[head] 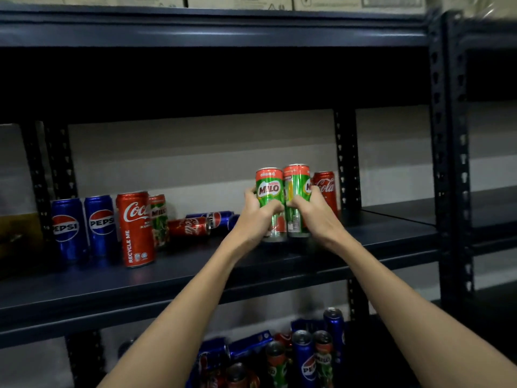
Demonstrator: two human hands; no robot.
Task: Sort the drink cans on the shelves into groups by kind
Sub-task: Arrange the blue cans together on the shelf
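Note:
Two green Milo cans stand side by side on the middle shelf. My left hand grips the left Milo can; my right hand grips the right Milo can. A red Coca-Cola can stands upright just behind them. At the shelf's left stand two blue Pepsi cans, a Coca-Cola can and another Milo can. In the middle lie a Coca-Cola can and a Pepsi can on their sides.
The lower shelf holds a jumble of several Pepsi, Milo and Coca-Cola cans, some upright, some lying. Dark steel uprights frame the shelf on the right. Cardboard boxes sit on the top shelf. A neighbouring rack stands to the right.

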